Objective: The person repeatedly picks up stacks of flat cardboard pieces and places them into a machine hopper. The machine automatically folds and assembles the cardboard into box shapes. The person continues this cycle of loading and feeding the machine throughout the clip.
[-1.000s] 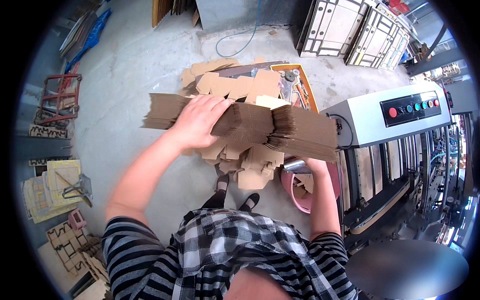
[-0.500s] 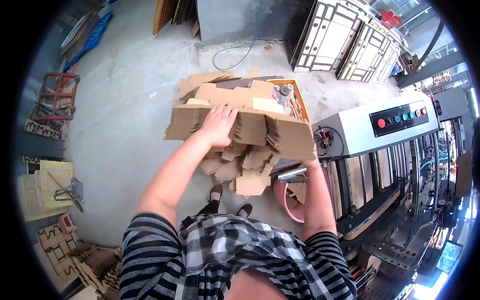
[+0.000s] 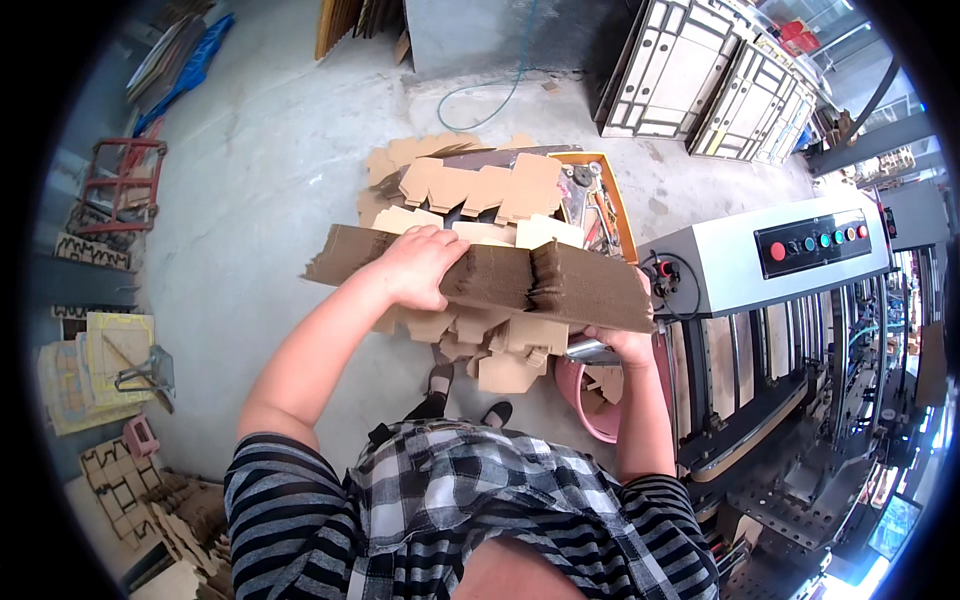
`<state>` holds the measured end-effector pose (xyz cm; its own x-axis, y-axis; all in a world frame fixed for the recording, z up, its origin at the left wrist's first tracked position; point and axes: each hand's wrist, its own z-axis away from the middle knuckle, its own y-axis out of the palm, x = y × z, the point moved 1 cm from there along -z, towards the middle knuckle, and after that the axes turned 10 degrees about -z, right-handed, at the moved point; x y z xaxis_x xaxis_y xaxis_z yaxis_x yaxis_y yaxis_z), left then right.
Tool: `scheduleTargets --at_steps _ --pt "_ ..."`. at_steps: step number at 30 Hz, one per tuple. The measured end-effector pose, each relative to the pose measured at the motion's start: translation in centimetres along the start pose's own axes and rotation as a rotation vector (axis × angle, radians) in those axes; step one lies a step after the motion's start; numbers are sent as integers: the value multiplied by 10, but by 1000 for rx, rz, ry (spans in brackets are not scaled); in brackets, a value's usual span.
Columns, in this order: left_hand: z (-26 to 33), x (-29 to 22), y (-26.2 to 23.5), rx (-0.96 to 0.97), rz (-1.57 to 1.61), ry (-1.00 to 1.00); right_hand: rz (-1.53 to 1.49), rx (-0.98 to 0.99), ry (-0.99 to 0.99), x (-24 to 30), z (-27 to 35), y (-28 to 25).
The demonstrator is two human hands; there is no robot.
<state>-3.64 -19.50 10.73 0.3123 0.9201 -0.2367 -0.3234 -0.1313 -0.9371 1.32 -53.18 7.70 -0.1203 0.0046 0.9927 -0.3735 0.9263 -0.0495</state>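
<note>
Between my hands is a thick stack of die-cut brown cardboard blanks, its many packed edges facing up. My left hand lies across the stack left of its middle, thumb on the near side and fingers over the far side. At the right end, my right hand grips the stack from below, with part of its fingers hidden. Beneath and beyond are more cut cardboard pieces, heaped loosely on a low surface. A yellow-edged tray of tools and small parts sits at their right.
To the right stands a machine with a grey control box and coloured buttons. A pink bin holding cardboard scraps is by its near side. Framed die boards lean at the back. A red metal cart stands at far left.
The stack has tipped so its packed edges show instead of its broad face. Its right end has shifted slightly right and nearer, with my right hand now more visible beneath.
</note>
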Motion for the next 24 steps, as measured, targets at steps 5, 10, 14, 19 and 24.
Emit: scheduleTargets --at_steps 5,10,14,19,24 --pt "-8 5 -6 2 12 48 -109 -74 56 1 2 7" --pt "2 -3 24 -213 -28 -6 366 34 -43 -23 15 -5" --pt "6 -10 40 -285 -101 -58 390 160 83 -46 30 -3" --pt "6 -14 25 -239 -69 -57 237 36 137 -5 20 11" --pt "-6 -18 11 -289 -92 -71 325 99 58 -18 8 -9"
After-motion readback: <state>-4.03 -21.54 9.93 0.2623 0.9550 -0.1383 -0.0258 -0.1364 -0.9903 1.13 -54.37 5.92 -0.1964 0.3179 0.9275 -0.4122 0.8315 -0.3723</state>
